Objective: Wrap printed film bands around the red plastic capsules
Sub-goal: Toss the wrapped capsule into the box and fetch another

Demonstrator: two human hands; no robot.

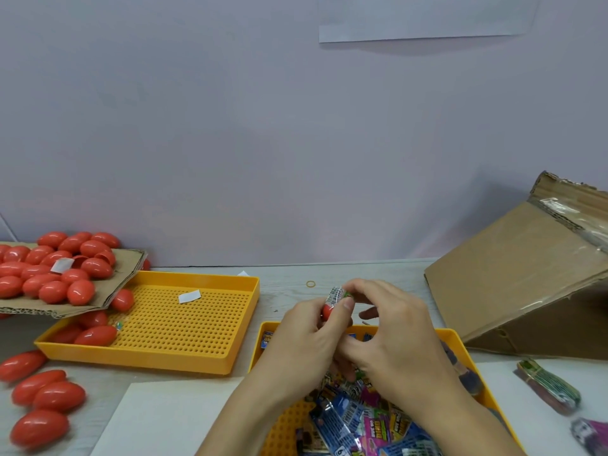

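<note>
Bench (286, 278): pale grey wood-grain surface, set against a plain lilac-grey wall (263, 126). A white paper sheet (424, 18) hangs on the wall at 12 o'clock; no writing readable on it.

Centre: left hand (306, 343) and right hand (391, 334) meet above the near yellow perforated plastic tray (460, 347). Left grip: thumb and fingers pinch a red oval plastic capsule (328, 311). Right grip: fingers curl over the printed film band (337, 295) sitting on the capsule's upper end. Print on the band is too small to read.

Near tray, 6 o'clock: heap of loose printed film bands (368, 419), blue, pink and green; a digit "6" shows on one, other lettering blurred.

9 o'clock: second yellow perforated tray (197, 324) with a small white paper slip (189, 296) and a few capsules at its left end. A corrugated cardboard flap (121, 274) overhangs it, carrying a pile of red capsules (56, 268).

7 o'clock: loose red capsules on the bench (46, 399), beside a white sheet (164, 419).

3 o'clock: tilted brown cardboard box (513, 274) with clear tape. 4 o'clock: bundled stack of film bands (547, 388). Small yellow rubber band (310, 284) near 12 o'clock of the hands.
</note>
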